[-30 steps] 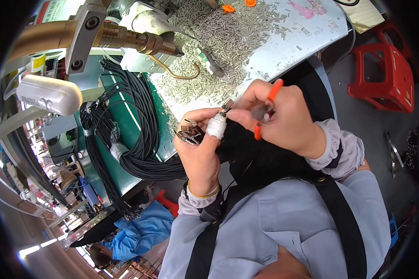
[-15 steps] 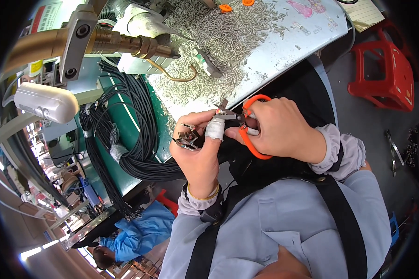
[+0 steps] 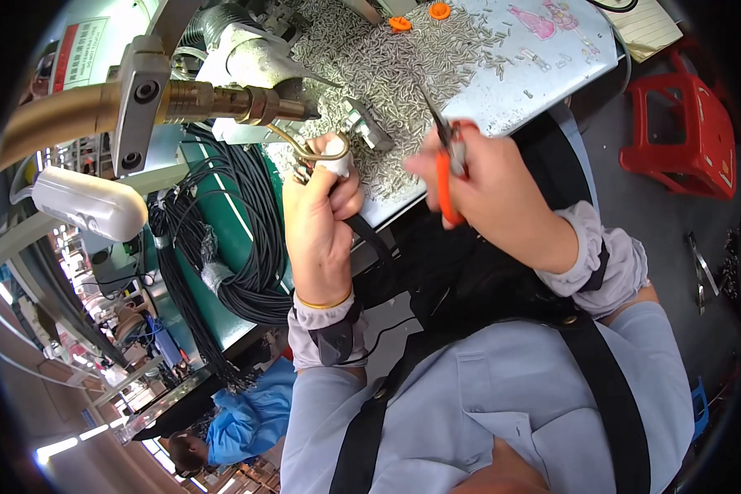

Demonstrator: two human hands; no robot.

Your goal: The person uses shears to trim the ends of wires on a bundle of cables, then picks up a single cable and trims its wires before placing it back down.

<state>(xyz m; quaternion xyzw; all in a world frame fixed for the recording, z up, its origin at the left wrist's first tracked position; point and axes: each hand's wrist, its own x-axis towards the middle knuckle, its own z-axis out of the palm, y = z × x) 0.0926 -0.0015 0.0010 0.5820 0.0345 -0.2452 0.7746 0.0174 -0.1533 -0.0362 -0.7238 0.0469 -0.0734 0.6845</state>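
My left hand (image 3: 319, 226) is raised to the bench's near edge, beneath a bent brass tube (image 3: 292, 142). Its fingers are closed on a black cable (image 3: 372, 240); short stripped wire ends show beside the thumb, partly hidden. White wrapping covers a digit (image 3: 335, 158) of this hand, close against the tube's curl. To the right, my right hand (image 3: 502, 185) grips orange-handled scissors (image 3: 445, 169), dark blades pointing away over the bench edge. Motion smears its fingers. A heap of small silvery metal pins (image 3: 395, 70) spreads beyond both hands.
A brass nozzle (image 3: 247, 103) on a metal clamp juts in from the left, above a coil of black cables (image 3: 251, 272) on a green mat. Two orange caps (image 3: 439, 11) lie by the pins. A red stool (image 3: 683, 136) stands right; a person in blue (image 3: 255, 416) sits lower left.
My left hand has moved away from me and left, up to the brass tube. The scissors have come away from the left hand's wires and swung to point away from me.
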